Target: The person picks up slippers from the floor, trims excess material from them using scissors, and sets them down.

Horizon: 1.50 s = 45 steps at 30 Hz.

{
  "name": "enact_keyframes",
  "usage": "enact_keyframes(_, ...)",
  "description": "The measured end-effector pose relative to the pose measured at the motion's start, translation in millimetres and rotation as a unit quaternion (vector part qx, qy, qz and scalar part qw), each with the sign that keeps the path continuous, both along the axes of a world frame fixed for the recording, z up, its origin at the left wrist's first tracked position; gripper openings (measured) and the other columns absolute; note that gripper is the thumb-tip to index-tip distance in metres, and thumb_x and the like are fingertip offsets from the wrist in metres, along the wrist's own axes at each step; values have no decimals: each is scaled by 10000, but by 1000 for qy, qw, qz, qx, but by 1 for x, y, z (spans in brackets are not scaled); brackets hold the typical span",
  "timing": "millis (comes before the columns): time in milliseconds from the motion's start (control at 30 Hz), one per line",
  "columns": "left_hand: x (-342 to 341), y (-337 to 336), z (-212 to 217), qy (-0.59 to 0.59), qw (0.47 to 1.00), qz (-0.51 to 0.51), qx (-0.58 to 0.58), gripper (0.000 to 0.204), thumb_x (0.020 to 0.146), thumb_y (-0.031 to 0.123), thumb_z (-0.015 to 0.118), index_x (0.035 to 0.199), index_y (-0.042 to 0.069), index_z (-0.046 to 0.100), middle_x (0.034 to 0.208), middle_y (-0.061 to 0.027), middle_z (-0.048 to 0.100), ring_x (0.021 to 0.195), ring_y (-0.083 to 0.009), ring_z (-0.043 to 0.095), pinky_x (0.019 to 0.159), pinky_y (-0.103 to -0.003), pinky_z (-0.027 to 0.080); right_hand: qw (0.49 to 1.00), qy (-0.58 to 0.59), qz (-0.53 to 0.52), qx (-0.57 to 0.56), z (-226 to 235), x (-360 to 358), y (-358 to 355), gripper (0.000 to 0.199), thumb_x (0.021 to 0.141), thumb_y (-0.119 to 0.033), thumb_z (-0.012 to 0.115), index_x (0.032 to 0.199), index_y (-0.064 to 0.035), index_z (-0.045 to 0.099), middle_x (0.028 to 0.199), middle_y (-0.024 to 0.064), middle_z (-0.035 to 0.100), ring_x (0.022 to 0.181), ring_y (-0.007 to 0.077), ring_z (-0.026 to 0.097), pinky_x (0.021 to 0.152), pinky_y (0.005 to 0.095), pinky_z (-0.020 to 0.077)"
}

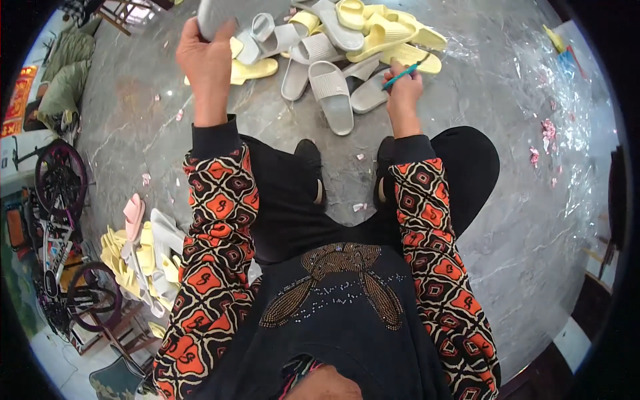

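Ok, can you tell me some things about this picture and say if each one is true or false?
1. The left hand holds a grey slipper. True.
2. The right hand holds a red hammer. False: it holds a thin teal tool.
3. The slipper pile ahead is grey and yellow. True.
4. The floor is green carpet. False: it is grey marbled stone.
5. A second slipper pile lies at the person's left. True.

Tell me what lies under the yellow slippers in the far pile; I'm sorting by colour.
Grey slippers show beneath and beside the yellow slippers, all on the grey floor. What lies deeper in the pile is covered.
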<state>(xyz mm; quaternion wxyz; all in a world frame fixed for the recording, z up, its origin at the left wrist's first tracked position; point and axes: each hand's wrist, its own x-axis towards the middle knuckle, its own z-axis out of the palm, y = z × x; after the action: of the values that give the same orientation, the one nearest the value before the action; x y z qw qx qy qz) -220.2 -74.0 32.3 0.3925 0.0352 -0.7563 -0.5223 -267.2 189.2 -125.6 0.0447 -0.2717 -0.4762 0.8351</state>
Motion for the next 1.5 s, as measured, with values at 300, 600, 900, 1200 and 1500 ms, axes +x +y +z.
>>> enact_keyframes(300, -1, -26, -18, -54, 985, -20, 160, 212, 735, 53, 675, 918, -1, 581, 835, -49, 618, 711, -98, 569, 654, -230, 457, 754, 107, 230, 606, -97, 4, -64, 428, 669, -78, 641, 1068, -61, 488, 821, 137, 579, 754, 300, 562, 673, 385, 448)
enact_keyframes(600, 2, -45, -12, -115, 932, -1, 344, 201, 828, 127, 573, 982, 1, 544, 878, -68, 618, 757, -148, 604, 650, -276, 487, 475, 284, 407, 727, -153, -38, -106, 304, 703, -103, 603, 984, -97, 488, 871, 117, 591, 864, 294, 555, 741, 412, 429)
enact_keyframes(900, 0, -58, -15, -108, 780, -96, 609, 118, 862, 124, 502, 894, 15, 534, 823, -70, 588, 593, -122, 522, 421, -215, 369, 469, 122, 531, 696, -160, -37, -81, 348, 698, -270, 646, 945, -73, 497, 826, 173, 618, 814, 317, 604, 678, 412, 467)
enact_keyframes(1200, -8, -88, -56, -76, 555, -289, 777, 117, 837, 85, 416, 854, 16, 508, 715, -59, 514, 448, -120, 346, 323, -190, 250, 941, 153, 129, 273, -16, -74, 0, 307, 699, -247, 717, 823, -27, 543, 659, 14, 541, 606, 121, 522, 534, 249, 418)
enact_keyframes(1500, -12, -54, -54, -153, 535, -250, 792, 113, 808, 60, 414, 815, 38, 524, 690, -56, 522, 442, -116, 389, 293, -185, 226, 891, 433, -7, 141, 184, -26, 34, 390, 712, -69, 700, 1021, -16, 469, 888, 46, 549, 728, 122, 538, 616, 233, 446)
